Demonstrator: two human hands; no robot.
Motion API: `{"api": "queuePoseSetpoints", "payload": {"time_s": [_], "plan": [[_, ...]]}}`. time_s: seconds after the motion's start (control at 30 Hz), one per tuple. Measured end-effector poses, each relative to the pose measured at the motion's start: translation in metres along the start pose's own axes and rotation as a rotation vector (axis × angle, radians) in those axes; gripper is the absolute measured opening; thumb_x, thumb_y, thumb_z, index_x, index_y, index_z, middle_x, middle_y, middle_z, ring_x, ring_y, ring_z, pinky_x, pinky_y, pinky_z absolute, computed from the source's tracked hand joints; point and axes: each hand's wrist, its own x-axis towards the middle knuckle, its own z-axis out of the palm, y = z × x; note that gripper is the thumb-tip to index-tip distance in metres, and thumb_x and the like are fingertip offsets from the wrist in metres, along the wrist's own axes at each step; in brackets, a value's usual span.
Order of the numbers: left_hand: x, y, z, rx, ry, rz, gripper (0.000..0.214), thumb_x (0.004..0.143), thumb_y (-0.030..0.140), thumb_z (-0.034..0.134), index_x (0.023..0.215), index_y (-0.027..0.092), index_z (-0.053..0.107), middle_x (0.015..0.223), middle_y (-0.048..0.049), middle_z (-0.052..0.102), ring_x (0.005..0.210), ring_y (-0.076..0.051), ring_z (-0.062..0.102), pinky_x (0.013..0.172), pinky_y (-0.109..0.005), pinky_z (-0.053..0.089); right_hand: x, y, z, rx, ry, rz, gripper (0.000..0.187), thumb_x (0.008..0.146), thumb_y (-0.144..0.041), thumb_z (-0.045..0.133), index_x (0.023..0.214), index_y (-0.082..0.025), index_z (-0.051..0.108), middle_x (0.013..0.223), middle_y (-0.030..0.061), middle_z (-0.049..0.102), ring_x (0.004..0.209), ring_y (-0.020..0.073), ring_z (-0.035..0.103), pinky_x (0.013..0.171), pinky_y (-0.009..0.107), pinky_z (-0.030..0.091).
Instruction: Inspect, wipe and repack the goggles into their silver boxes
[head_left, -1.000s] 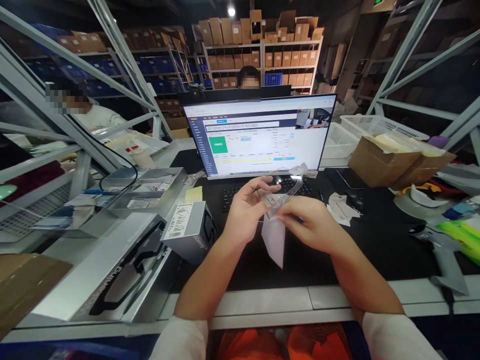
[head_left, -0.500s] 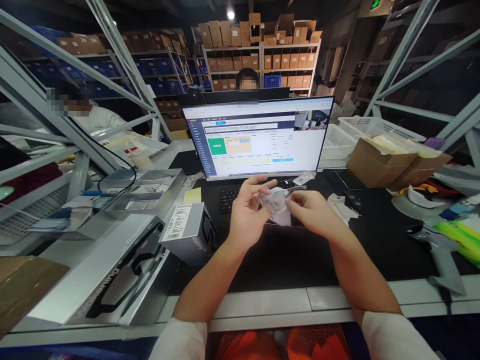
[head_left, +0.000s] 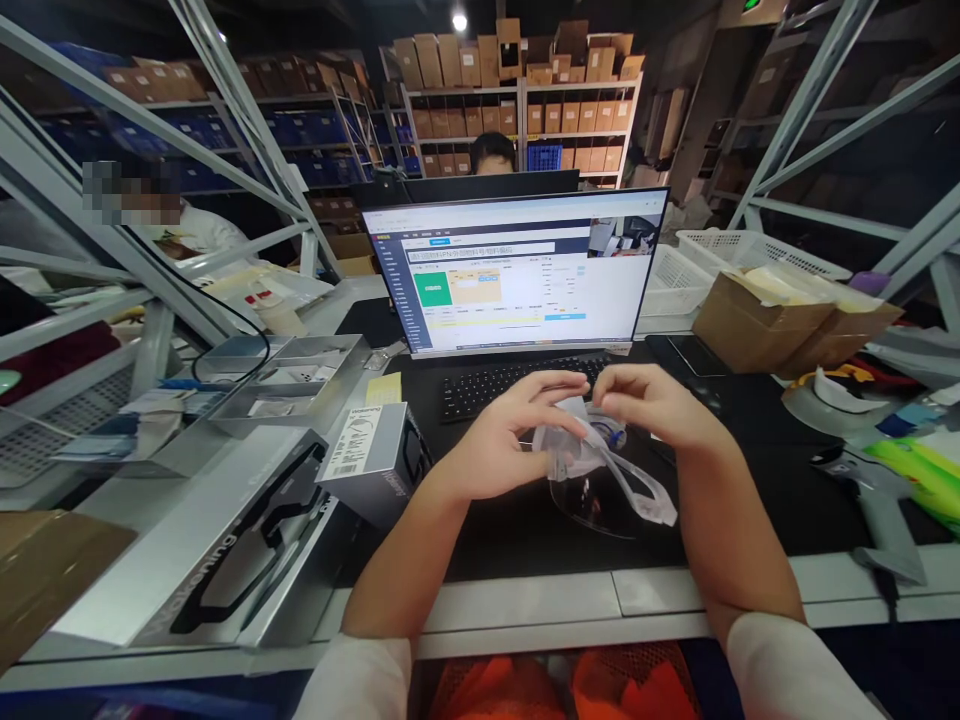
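A clear plastic piece that looks like eyewear (head_left: 643, 490), with a pale translucent arm and a thin rounded transparent sheet beneath it, hangs in front of me above the black desk mat. My left hand (head_left: 517, 435) grips its left part between thumb and fingers. Curled in at its upper edge is my right hand (head_left: 652, 405), with the fingertips partly hidden; they seem to pinch the piece there. A bit of blue shows within the clear plastic. Behind both hands lies a black keyboard (head_left: 480, 394).
A monitor (head_left: 517, 275) stands behind the keyboard. To the left are grey glasses boxes (head_left: 367, 455) and a divided grey tray (head_left: 281, 385). On the right lie a barcode scanner (head_left: 877, 510), a green packet (head_left: 919, 470) and a cardboard box (head_left: 750, 325).
The small clear bag with white paper is no longer seen between my hands. The larger clear eyewear piece now shows there. My hands have shifted right, and more of the keyboard shows.
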Motion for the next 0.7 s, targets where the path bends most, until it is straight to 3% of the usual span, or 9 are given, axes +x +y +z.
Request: {"api": "queuePoseSetpoints", "payload": {"time_s": [0.07, 0.1, 0.17, 0.23, 0.4, 0.5, 0.6, 0.63, 0.7], "plan": [[0.001, -0.002, 0.003, 0.011, -0.053, -0.001, 0.032, 0.075, 0.011, 0.079, 0.1, 0.031, 0.079, 0.144, -0.0075, 0.052, 0.139, -0.034, 0.049, 0.118, -0.052, 0.041, -0.002, -0.001, -0.003, -0.129, -0.241, 0.051, 0.03, 0.08, -0.046, 0.072, 0.079, -0.016, 0.067, 0.066, -0.0012, 0.056, 0.06, 0.0122, 0.046, 0.056, 0.025, 0.035], [0.002, -0.005, 0.005, 0.012, -0.057, 0.0, 0.033, 0.075, 0.011, 0.079, 0.1, 0.032, 0.079, 0.146, -0.0069, 0.051, 0.14, -0.034, 0.047, 0.119, -0.053, 0.039, -0.003, -0.002, -0.002, -0.196, -0.301, 0.055, 0.028, 0.082, -0.044, 0.07, 0.078, -0.016, 0.068, 0.066, -0.0013, 0.056, 0.06, 0.0119, 0.046, 0.056, 0.025, 0.034], [0.005, -0.01, 0.007, 0.007, -0.057, -0.005, 0.033, 0.074, 0.011, 0.079, 0.1, 0.032, 0.079, 0.149, -0.0058, 0.049, 0.142, -0.034, 0.045, 0.119, -0.055, 0.037, -0.003, -0.004, 0.002, -0.28, -0.303, 0.032, 0.03, 0.087, -0.042, 0.065, 0.071, -0.016, 0.066, 0.064, -0.0016, 0.055, 0.059, 0.0114, 0.046, 0.055, 0.024, 0.032], [0.007, -0.016, 0.007, -0.017, -0.047, -0.007, 0.032, 0.073, 0.012, 0.081, 0.098, 0.032, 0.079, 0.15, -0.0053, 0.049, 0.143, -0.034, 0.043, 0.12, -0.056, 0.036, -0.003, -0.006, 0.009, -0.229, -0.252, -0.002, 0.035, 0.09, -0.044, 0.061, 0.067, -0.016, 0.063, 0.061, -0.0012, 0.055, 0.058, 0.0117, 0.045, 0.055, 0.025, 0.032], [0.01, -0.027, 0.003, -0.165, 0.007, 0.009, 0.023, 0.07, 0.015, 0.085, 0.088, 0.027, 0.079, 0.143, -0.0081, 0.057, 0.134, -0.032, 0.054, 0.115, -0.052, 0.042, 0.002, -0.007, 0.027, 0.162, -0.087, -0.029, 0.038, 0.087, -0.052, 0.065, 0.072, -0.017, 0.064, 0.065, 0.0005, 0.056, 0.059, 0.0126, 0.046, 0.055, 0.026, 0.034], [0.011, -0.033, 0.004, -0.168, 0.153, 0.047, 0.02, 0.07, 0.018, 0.085, 0.087, 0.023, 0.077, 0.133, -0.0117, 0.065, 0.126, -0.03, 0.061, 0.106, -0.048, 0.05, 0.008, -0.001, 0.029, 0.186, 0.196, -0.098, 0.036, 0.089, -0.05, 0.061, 0.073, -0.017, 0.063, 0.067, 0.0006, 0.055, 0.062, 0.0134, 0.047, 0.058, 0.026, 0.036], [0.014, -0.041, 0.006, -0.046, 0.423, 0.172, 0.019, 0.073, 0.02, 0.084, 0.089, 0.022, 0.073, 0.12, -0.0108, 0.072, 0.117, -0.028, 0.067, 0.101, -0.045, 0.054, 0.012, 0.006, 0.024, 0.102, 0.568, -0.192, 0.032, 0.091, -0.044, 0.057, 0.071, -0.018, 0.057, 0.068, 0.0, 0.053, 0.065, 0.0136, 0.047, 0.063, 0.027, 0.037], [0.015, -0.043, 0.007, 0.036, 0.509, 0.247, 0.019, 0.075, 0.019, 0.082, 0.091, 0.022, 0.072, 0.116, -0.0098, 0.073, 0.116, -0.027, 0.068, 0.101, -0.045, 0.054, 0.013, 0.008, 0.023, 0.045, 0.581, -0.17, 0.033, 0.09, -0.043, 0.059, 0.068, -0.018, 0.054, 0.064, -0.0011, 0.05, 0.063, 0.013, 0.044, 0.061, 0.026, 0.035], [0.016, -0.047, 0.009, 0.209, 0.616, 0.398, 0.018, 0.078, 0.016, 0.079, 0.093, 0.022, 0.07, 0.113, -0.008, 0.073, 0.117, -0.027, 0.067, 0.102, -0.047, 0.054, 0.014, 0.01, 0.024, -0.054, 0.405, -0.079, 0.04, 0.087, -0.046, 0.062, 0.061, -0.019, 0.049, 0.058, -0.0026, 0.044, 0.057, 0.0117, 0.04, 0.057, 0.026, 0.033]]}}
